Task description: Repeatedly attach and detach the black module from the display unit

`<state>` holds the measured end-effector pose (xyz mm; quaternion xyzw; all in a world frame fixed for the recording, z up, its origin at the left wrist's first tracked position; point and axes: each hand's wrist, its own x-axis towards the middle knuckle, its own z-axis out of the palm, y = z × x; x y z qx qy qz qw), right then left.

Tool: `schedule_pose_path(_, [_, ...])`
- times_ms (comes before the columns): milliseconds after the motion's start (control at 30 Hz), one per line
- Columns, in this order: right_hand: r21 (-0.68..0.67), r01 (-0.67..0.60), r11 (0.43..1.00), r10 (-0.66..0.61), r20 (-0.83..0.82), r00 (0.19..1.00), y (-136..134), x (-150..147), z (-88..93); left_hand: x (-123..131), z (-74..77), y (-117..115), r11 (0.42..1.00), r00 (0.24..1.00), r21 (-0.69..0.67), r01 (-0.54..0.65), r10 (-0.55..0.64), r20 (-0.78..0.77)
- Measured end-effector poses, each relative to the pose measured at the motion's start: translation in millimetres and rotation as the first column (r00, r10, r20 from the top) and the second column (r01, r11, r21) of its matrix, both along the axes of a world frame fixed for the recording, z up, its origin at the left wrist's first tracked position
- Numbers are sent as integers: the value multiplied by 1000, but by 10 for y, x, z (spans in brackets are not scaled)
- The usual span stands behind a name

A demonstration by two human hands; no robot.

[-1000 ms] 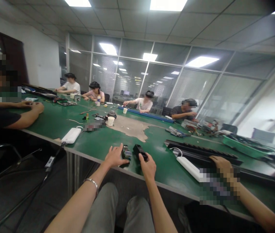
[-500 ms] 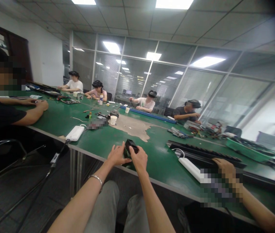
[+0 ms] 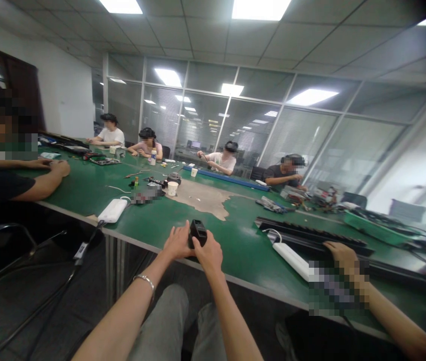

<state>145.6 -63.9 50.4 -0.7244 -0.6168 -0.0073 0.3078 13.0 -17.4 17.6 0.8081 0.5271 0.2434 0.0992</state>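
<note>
A small black module point(image 3: 198, 233), its long axis pointing away from the person, sits between both hands above the green bench point(image 3: 243, 255): the right hand point(image 3: 207, 253) grips its near end (fingers curled), the left hand point(image 3: 177, 241) spread open against its left side.

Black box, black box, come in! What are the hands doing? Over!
Left hand against small black box. Right hand gripping it. White power strip off to the right, not in the way.

The box point(image 3: 198, 232) is black, the workbench point(image 3: 246, 250) green with a worn tan patch point(image 3: 201, 200).
</note>
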Motion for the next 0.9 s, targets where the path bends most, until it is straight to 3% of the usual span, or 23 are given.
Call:
schedule_pose_path(267, [-65,-1,998,6,67,998,11,-15,9,16,-17,0,1000,1000,23,13,-12,-14])
schedule_pose_path(500, [29,-30,999,28,62,998,16,4,-179,26,-17,-2,999,1000,43,0,2,-28])
schedule_pose_path(667, [26,-38,999,39,-13,999,0,17,-117,44,-14,7,999,999,38,-4,5,-36])
schedule_pose_path(900, [275,-39,961,110,-249,962,105,92,50,38,-39,38,999,1000,41,18,-18,-14])
